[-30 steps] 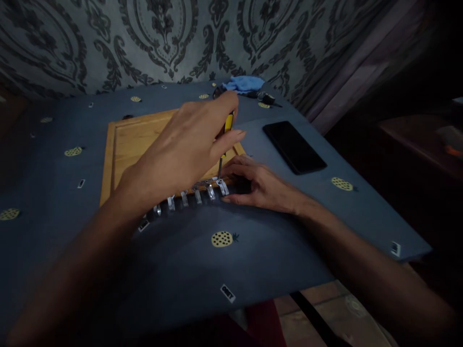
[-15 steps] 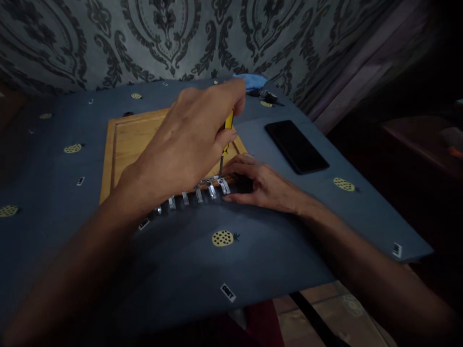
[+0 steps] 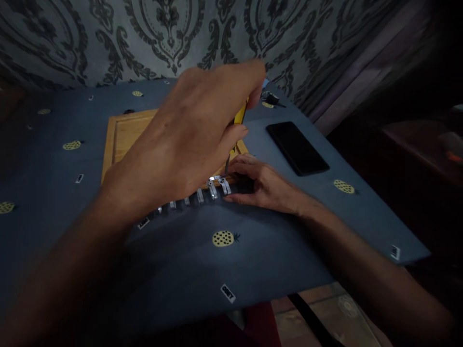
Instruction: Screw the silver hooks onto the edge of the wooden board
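Observation:
My left hand [image 3: 191,135] is closed around a yellow-handled screwdriver [image 3: 239,115], its thin metal shaft pointing down at the right end of a dark strip with several shiny metal clips [image 3: 213,188]. The strip lies along the near edge of a wooden board [image 3: 125,137]. My right hand [image 3: 264,185] rests flat on the table with its fingers pressed against the strip's right end. Most of the screwdriver handle is hidden inside my left fist.
A black phone [image 3: 296,147] lies face up right of the board. Keys [image 3: 269,98] and a bit of blue cloth sit at the table's far edge by the patterned wall. The blue pineapple-print tablecloth [image 3: 224,238] covers the table; its near right corner drops to the floor.
My left hand has risen and shifted right with the screwdriver, lifting the tip a little off the clip strip. My right hand has stayed on the strip.

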A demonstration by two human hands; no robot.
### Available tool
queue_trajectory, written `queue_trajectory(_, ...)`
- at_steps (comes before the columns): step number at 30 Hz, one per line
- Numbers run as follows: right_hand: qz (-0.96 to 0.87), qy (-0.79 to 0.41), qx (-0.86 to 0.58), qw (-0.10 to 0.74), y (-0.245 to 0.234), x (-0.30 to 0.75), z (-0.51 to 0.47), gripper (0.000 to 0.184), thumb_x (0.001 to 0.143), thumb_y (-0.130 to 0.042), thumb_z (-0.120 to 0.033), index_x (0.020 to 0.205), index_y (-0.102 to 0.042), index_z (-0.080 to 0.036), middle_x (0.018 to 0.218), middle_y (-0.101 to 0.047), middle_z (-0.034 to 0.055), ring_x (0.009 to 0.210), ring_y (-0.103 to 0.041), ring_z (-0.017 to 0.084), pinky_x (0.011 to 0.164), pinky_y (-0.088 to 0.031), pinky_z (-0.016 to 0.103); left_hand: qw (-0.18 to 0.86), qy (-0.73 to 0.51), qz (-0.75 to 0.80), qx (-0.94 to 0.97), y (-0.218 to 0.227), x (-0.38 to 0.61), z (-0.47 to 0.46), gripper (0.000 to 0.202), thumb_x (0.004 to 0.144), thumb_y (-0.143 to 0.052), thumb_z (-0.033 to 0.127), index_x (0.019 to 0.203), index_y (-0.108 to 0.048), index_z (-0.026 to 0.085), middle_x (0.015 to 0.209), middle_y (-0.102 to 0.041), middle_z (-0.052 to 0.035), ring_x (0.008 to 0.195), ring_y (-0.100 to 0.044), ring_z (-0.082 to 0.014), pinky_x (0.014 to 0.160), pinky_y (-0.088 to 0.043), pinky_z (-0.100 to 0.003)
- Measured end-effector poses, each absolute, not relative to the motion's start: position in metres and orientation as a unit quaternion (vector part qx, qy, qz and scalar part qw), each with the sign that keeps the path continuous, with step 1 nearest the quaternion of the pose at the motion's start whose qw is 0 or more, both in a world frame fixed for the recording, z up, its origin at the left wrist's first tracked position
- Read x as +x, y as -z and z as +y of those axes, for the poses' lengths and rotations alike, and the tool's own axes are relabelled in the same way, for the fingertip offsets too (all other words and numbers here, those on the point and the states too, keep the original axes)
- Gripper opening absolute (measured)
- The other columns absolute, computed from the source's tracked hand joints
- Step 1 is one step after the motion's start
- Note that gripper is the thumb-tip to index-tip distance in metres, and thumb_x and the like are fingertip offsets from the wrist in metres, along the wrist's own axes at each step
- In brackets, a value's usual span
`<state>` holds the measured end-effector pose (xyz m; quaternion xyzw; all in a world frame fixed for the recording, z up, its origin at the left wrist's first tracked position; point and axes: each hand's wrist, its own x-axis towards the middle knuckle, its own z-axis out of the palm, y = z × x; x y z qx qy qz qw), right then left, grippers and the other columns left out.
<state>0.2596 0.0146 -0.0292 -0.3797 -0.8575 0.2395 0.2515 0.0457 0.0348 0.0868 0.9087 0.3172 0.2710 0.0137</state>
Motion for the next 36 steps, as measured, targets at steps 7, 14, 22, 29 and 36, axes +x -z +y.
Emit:
queue_trajectory(7, -0.855, -0.247, -0.386, 0.245, 0.029, 0.260, 0.015, 0.036, 0.088, -0.075, -0.046, 0.106, -0.065, -0.018, 0.109, -0.065, 0.0111, 0.105, -0.060, 0.027, 0.092, -0.049, 0.043, 0.029, -0.250, 0.328, 0.911, -0.084, 0.048, 0.033, 0.030, 0.088, -0.051, 0.011, 0.109, -0.070, 0.022, 0.086, -0.068, -0.0012, 0.076, -0.062, -0.0196, 0.078, -0.051, -0.038)
queue_trajectory(14, -0.851, -0.252, -0.391, 0.244, 0.029, 0.261, 0.014, 0.038, 0.087, -0.076, -0.045, 0.111, -0.066, -0.017, 0.114, -0.066, 0.0127, 0.110, -0.060, 0.030, 0.098, -0.049, 0.047, 0.050, -0.257, 0.323, 0.910, -0.083, 0.047, 0.033, 0.023, 0.088, -0.054, 0.012, 0.104, -0.068, 0.024, 0.084, -0.066, 0.0008, 0.075, -0.060, -0.0182, 0.078, -0.050, -0.036)
queue_trajectory(22, -0.849, -0.256, -0.392, 0.245, 0.027, 0.259, 0.013, 0.035, 0.087, -0.076, -0.045, 0.111, -0.066, -0.021, 0.109, -0.065, 0.0099, 0.111, -0.060, 0.029, 0.100, -0.049, 0.049, 0.129, -0.267, 0.312, 0.903, -0.080, 0.046, 0.032, 0.019, 0.090, -0.051, 0.013, 0.094, -0.067, 0.021, 0.082, -0.059, 0.0006, 0.079, -0.057, -0.0184, 0.081, -0.049, -0.037)
queue_trajectory(29, -0.849, -0.248, -0.393, 0.250, 0.026, 0.258, 0.013, 0.033, 0.087, -0.075, -0.047, 0.104, -0.067, -0.019, 0.105, -0.065, 0.0094, 0.104, -0.061, 0.028, 0.091, -0.052, 0.044, 0.168, -0.262, 0.283, 0.907, -0.078, 0.051, 0.034, 0.020, 0.090, -0.047, 0.008, 0.092, -0.063, 0.019, 0.076, -0.050, 0.0028, 0.074, -0.056, -0.0155, 0.081, -0.048, -0.036)
queue_trajectory(36, -0.835, -0.254, -0.409, 0.267, 0.025, 0.256, 0.009, 0.038, 0.088, -0.073, -0.053, 0.103, -0.069, -0.018, 0.104, -0.068, 0.0095, 0.103, -0.063, 0.029, 0.090, -0.055, 0.046, 0.334, -0.348, 0.271, 0.833, -0.066, 0.076, 0.025, 0.023, 0.096, -0.039, 0.005, 0.093, -0.054, 0.022, 0.096, -0.060, -0.0004, 0.091, -0.061, -0.0146, 0.081, -0.050, -0.030)
